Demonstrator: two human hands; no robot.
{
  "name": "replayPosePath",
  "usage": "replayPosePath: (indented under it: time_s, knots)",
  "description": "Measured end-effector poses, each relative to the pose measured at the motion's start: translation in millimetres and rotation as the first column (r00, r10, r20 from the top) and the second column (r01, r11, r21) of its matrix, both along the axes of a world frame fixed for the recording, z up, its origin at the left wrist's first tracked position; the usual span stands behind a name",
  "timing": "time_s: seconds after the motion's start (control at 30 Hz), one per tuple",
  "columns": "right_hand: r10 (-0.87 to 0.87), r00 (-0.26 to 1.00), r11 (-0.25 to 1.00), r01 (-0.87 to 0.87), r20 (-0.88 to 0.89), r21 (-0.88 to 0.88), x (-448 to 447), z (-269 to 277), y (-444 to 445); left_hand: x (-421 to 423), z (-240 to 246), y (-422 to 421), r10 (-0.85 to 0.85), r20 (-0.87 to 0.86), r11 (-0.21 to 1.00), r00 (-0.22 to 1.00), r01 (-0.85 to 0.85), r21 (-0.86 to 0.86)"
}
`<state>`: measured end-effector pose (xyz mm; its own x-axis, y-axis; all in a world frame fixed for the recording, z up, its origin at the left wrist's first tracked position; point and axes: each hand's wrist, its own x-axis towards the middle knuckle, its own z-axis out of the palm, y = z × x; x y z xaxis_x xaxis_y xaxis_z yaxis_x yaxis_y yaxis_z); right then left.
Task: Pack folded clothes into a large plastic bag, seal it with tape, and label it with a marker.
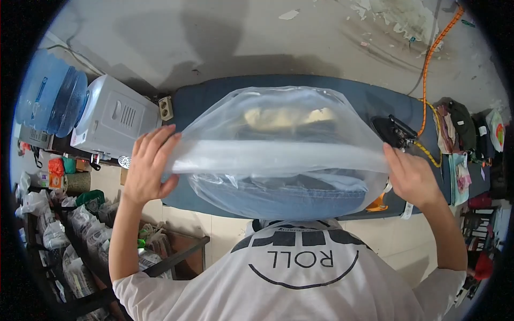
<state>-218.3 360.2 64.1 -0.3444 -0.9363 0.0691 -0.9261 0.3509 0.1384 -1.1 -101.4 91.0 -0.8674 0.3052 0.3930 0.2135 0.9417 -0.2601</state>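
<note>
A clear plastic bag point(289, 100) lies on the blue-grey padded table in front of me, with folded clothes inside, among them a blue denim garment point(281, 198) and something pale yellow point(287, 117). The bag's upper layer forms a flat folded band point(281, 156) across the clothes. At the band's left end, my left hand point(150, 168) grips the plastic between thumb and fingers. My right hand point(411, 172) pinches the other end, its thumb hidden. An orange-handled tool point(377, 204) lies partly hidden beside the bag, below my right hand.
A black iron point(393, 130) with an orange cord point(431, 60) stands right of the bag. Folded clothes point(461, 124) lie farther right. At left are a power socket point(165, 108), a white water dispenser point(120, 116) with a blue bottle point(52, 94), and a rack of bagged items point(174, 259).
</note>
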Motion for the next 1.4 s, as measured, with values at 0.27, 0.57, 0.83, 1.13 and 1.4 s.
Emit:
replayPosePath:
  time_s: [0.27,0.57,0.83,1.13,1.4]
  knots:
    - [-0.06,0.997,0.995,0.057,-0.037,-0.086,-21.7,18.5,-3.1,6.6,12.3,-18.1,0.07,0.146,0.995,0.987,-0.08,0.064]
    - [0.056,0.951,0.992,-0.088,-0.305,-0.094,-17.2,10.0,-2.1,7.0,-0.3,2.9,0.083,0.134,0.983,0.987,-0.104,0.153]
    - [-0.147,0.973,0.987,0.156,0.176,-0.038,-11.6,45.0,0.6,-2.6,29.8,3.4,0.168,0.525,0.877,0.834,-0.37,0.308]
    - [0.042,0.895,0.991,-0.095,-0.445,-0.098,-2.8,-2.0,12.7,-1.3,-50.1,-17.1,-0.129,0.041,0.989,0.991,0.132,-0.067]
    - [-0.137,0.964,0.99,0.129,-0.23,-0.049,-19.1,0.4,6.8,-2.0,-28.1,-20.4,0.076,0.263,0.972,0.962,-0.131,0.197]
